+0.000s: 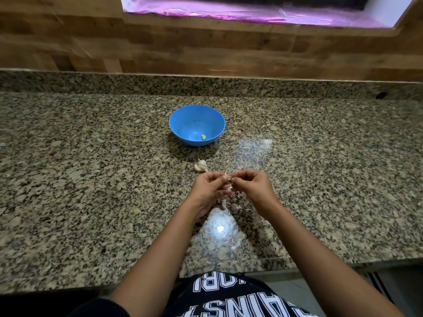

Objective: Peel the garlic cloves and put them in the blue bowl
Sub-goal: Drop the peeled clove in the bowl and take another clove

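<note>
Head-camera view looking down on a speckled granite tabletop (pixel 91 179). Near the middle, the person's left hand (pixel 207 191) and right hand (pixel 251 186) meet fingertip to fingertip just above the surface. Both pinch one small garlic clove (pixel 229 179) between them. Bits of pale skin seem to hang from it, so the peeling looks unfinished. Pale skin scraps (pixel 238 196) lie on the tabletop under and near the hands. Just beyond the hands sits a partial garlic bulb (pixel 200 166). Farther off, well apart from the hands, stands the blue bowl (pixel 183 133), with one peeled clove (pixel 203 137) at its bottom. Several things could go wrong from here. The clove is small and probably slick once bared, so a hard tug on the skin could shoot it out of the pinch onto the tabletop, or over the near edge to the floor. Loose skin could cling to the clove or to the fingers and ride into the bowl with it. The bowl looks light, so a careless reach could nudge or tip it, and a toss from this distance could miss or bounce out.
</note>
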Motion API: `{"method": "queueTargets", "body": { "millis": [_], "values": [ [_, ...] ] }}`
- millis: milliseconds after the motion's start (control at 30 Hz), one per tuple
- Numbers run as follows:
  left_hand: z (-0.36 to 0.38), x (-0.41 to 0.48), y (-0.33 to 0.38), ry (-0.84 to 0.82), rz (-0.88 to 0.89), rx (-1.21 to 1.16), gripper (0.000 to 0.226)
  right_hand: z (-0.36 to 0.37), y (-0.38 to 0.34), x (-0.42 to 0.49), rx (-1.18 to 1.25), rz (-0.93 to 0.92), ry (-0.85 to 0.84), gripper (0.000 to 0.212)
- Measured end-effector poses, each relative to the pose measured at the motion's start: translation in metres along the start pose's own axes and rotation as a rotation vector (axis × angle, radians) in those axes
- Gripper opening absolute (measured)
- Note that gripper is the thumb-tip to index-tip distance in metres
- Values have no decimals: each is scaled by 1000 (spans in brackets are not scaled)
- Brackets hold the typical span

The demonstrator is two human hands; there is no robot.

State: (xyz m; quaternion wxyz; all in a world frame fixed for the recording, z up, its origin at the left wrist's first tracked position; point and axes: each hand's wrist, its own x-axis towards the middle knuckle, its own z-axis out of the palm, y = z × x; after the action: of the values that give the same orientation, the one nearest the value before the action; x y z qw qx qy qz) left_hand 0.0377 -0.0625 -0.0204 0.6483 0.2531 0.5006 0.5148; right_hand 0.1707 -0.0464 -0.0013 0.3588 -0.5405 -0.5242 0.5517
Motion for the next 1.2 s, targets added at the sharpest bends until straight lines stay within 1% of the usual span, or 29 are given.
{"method": "queueTargets", "body": {
  "millis": [100,233,267,367,433,533,600,667,733,800,900,1067,1200],
  "values": [
    [1,-1,-1,-11,-1,12,3,-1,-5,-1,78,53,-17,11],
    [0,-1,1,-23,7,59,3,1,-9,0,308,185,-25,13],
    [0,-1,2,-26,19,86,3,1,-8,1,332,199,-20,13],
    [1,-1,2,-9,61,131,4,3,-9,1,283,204,8,12],
    [0,-1,2,-14,85,152,3,3,-9,2,310,228,6,11],
    [-2,-2,5,-46,157,319,8,1,-11,3,385,293,-2,6],
    [-2,-2,5,-26,200,378,13,1,-10,3,346,270,10,6],
    [-2,-1,3,-3,215,354,18,2,-6,3,152,163,45,7],
    [-1,0,2,2,199,251,20,3,-4,1,-61,39,66,8],
    [-1,1,2,9,169,111,21,3,-5,-1,-92,-13,58,8],
    [-1,1,3,2,156,20,28,3,-6,0,49,35,38,11],
    [-3,1,3,-13,196,19,33,6,-9,0,335,202,20,9],
    [-4,1,3,-37,225,58,32,8,-11,1,502,315,54,6]
  ]
}}
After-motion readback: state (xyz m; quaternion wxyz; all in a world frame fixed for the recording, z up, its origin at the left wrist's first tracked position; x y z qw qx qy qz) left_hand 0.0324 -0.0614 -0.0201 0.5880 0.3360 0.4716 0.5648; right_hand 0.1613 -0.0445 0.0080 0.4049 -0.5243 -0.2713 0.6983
